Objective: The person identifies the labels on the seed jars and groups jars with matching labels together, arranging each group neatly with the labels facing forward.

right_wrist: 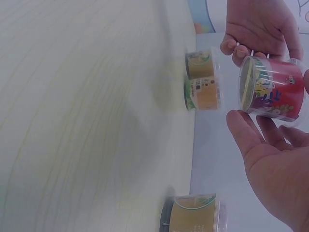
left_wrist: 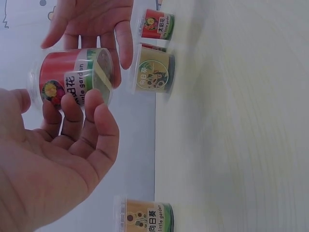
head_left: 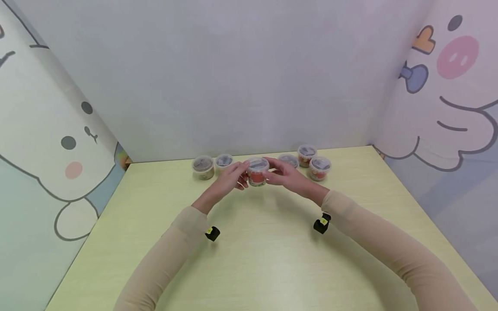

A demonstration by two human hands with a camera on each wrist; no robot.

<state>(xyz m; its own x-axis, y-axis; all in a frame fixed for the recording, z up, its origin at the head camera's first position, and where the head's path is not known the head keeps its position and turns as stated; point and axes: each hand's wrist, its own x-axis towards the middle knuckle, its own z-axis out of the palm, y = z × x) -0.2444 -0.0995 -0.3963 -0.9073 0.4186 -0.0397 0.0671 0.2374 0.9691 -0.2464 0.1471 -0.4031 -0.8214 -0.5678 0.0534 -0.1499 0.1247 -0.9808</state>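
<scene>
Between both hands, raised over the far part of the table, is a clear lidded plastic cup [head_left: 257, 176] with a red "little garden" label and a flower picture. My left hand [head_left: 232, 174] holds it from the left, fingers curled along its side in the left wrist view. From the other side my right hand [head_left: 288, 176] grips the cup [right_wrist: 279, 89], with thumb and fingers spread round it. Its clear base with a pale strip inside faces the table.
Two tan-labelled cups, one at the left [head_left: 203, 167] and one beside it [head_left: 224, 160], stand near the back wall. Right of my hands are a partly hidden cup [head_left: 288, 160] and two red-labelled cups [head_left: 307, 156]. Cartoon-printed panels flank the table [head_left: 272, 259].
</scene>
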